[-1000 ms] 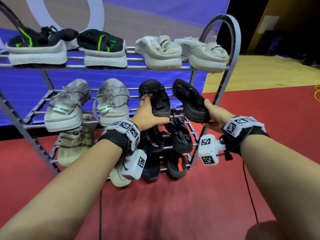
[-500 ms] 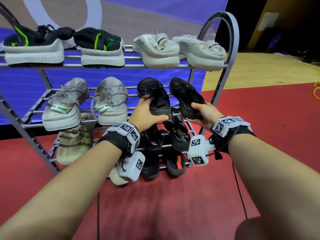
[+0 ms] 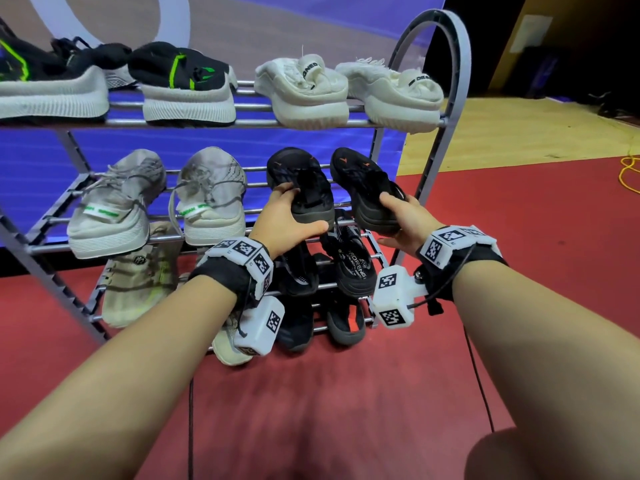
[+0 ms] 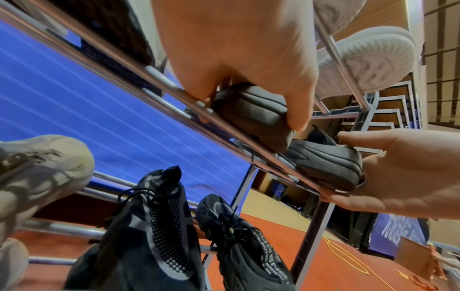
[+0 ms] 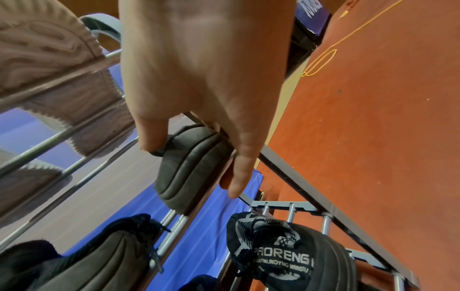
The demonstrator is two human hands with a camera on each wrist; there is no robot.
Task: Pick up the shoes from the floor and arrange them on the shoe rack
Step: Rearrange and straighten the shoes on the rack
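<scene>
A person is reaching both bare arms toward a metal shoe rack point(image 3: 457, 81) standing on a red floor point(image 3: 519, 237). Near the centre of the head view, the left hand point(image 3: 282, 223) is gripping the heel of a black shoe point(image 3: 301, 181) on the middle shelf, fingers curling over the heel's top and thumb lying along its lower edge. Just to its right, the right hand point(image 3: 403, 220) is holding the heel of a second black shoe point(image 3: 363, 188), thumb lying on top at the collar and fingers passing beneath the sole. Both shoes are pointing toes away from the person and sitting side by side, close but apart. In the left wrist view, the left hand point(image 4: 236, 59) is clasping the first shoe's heel point(image 4: 251, 114) against the shelf's front bar, while the right hand point(image 4: 403, 175) is cupping the other heel point(image 4: 323, 165) at centre right. In the right wrist view, the right hand point(image 5: 204, 74) is wrapping the dark heel point(image 5: 189, 169), thumb at its left and fingers down its right side. Left of the black pair, two grey sneakers point(image 3: 117, 206) are sitting on the same shelf. On the top shelf, two black-and-green shoes point(image 3: 187, 84) are sitting at upper left and two white shoes point(image 3: 304, 91) at upper centre. Lower shelves are holding more dark shoes point(image 3: 356, 268) and a beige one point(image 3: 135, 285).
</scene>
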